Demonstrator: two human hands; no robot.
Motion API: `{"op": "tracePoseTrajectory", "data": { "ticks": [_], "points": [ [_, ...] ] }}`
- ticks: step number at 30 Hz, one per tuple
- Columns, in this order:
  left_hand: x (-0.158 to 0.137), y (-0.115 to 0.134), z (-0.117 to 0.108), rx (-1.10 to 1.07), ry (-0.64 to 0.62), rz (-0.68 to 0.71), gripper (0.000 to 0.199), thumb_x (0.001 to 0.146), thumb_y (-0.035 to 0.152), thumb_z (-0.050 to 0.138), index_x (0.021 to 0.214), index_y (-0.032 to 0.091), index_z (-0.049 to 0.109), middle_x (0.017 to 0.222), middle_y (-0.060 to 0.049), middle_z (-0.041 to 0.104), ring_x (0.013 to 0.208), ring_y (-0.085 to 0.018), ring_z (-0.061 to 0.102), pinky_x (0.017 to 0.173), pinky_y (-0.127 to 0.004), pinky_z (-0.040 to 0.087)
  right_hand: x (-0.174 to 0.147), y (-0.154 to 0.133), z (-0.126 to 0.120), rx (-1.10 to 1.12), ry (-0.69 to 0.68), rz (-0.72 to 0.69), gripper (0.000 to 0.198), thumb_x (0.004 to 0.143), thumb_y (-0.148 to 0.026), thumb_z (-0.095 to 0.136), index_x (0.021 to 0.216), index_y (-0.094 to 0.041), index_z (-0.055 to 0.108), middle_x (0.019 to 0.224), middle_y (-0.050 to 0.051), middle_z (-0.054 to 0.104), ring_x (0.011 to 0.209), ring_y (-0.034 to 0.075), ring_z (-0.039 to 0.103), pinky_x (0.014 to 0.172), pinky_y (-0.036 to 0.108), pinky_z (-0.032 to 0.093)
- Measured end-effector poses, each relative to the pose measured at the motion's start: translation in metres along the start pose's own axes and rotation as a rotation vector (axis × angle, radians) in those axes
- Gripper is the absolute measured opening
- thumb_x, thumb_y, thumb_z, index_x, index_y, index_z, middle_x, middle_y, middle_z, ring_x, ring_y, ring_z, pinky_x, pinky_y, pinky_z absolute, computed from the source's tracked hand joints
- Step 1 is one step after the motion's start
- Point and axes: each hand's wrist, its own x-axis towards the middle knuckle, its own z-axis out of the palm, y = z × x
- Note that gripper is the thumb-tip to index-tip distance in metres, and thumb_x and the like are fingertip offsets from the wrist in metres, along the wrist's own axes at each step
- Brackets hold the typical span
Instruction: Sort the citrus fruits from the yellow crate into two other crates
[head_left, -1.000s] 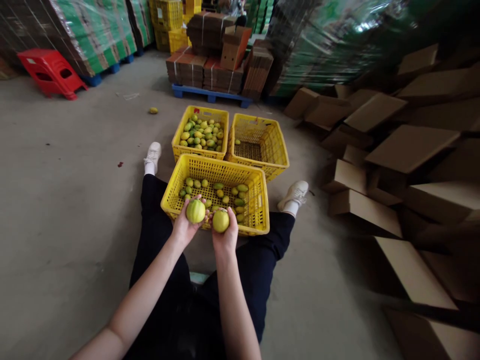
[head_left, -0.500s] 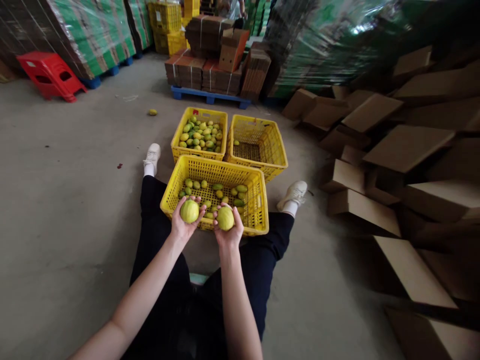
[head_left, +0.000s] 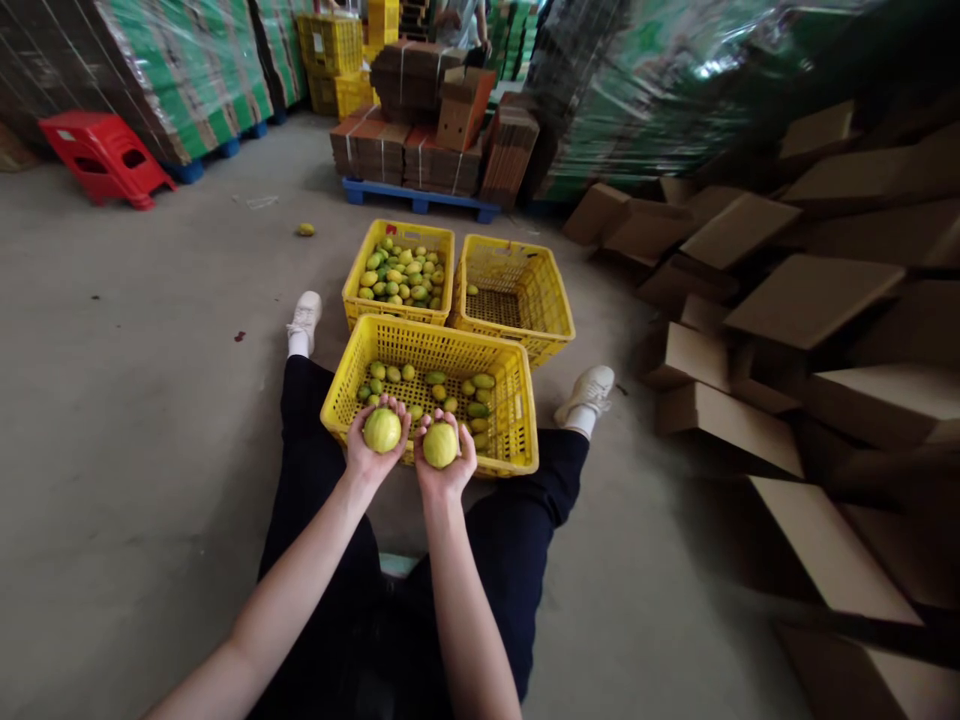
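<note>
Fruit [head_left: 382, 431] is filling my cupped left hand [head_left: 366, 461], another fruit [head_left: 439, 445] my cupped right hand [head_left: 447, 479], at the near crate [head_left: 450, 346]; I'm seeing scattered pieces [head_left: 483, 381] inside, a heap [head_left: 405, 270] in the back-left crate [head_left: 397, 312], a lone piece [head_left: 472, 290] in the back-right crate [head_left: 541, 300].

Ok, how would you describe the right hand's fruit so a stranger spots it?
Find the nearest yellow crate. At its near rim is the right hand, cupped. The round, yellow-green fruit in it is yours; its look-alike sits in the left hand instead.

No text or label is legible anywhere.
</note>
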Motion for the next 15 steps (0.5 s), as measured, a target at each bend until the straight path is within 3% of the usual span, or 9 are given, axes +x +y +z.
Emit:
{"op": "tracePoseTrajectory", "data": {
  "ticks": [4,10,15],
  "points": [
    [0.002,0.003,-0.004,-0.025,0.027,-0.088,0.018,0.087,0.015,0.045,0.084,0.016,0.062,0.072,-0.002,0.068,0.067,-0.013,0.068,0.065,-0.023,0.057,0.003,0.002,-0.007,-0.067,0.052,0.027,0.013,0.073,-0.031,0.062,0.078,-0.021,0.067,0.084,0.001,0.069,0.077,0.015,0.065,0.063,0.025,0.053],
    [-0.001,0.007,-0.023,0.106,0.258,-0.106,0.013,0.081,0.01,0.049,0.087,0.013,0.06,0.07,-0.005,0.067,0.063,-0.016,0.068,0.06,-0.026,0.058,0.005,0.012,-0.047,-0.219,0.179,0.165,0.009,0.065,-0.022,0.066,0.073,-0.017,0.067,0.076,0.003,0.07,0.063,0.015,0.065,0.055,0.025,0.052],
    [-0.009,0.019,-0.054,0.144,0.322,-0.139,0.015,0.079,0.008,0.05,0.089,0.011,0.061,0.071,-0.006,0.068,0.063,-0.017,0.069,0.062,-0.028,0.06,-0.006,0.021,-0.075,-0.439,0.309,0.392,0.005,0.068,-0.019,0.059,0.066,-0.017,0.062,0.06,0.003,0.065,0.051,0.015,0.061,0.048,0.026,0.049]
  ]
}}
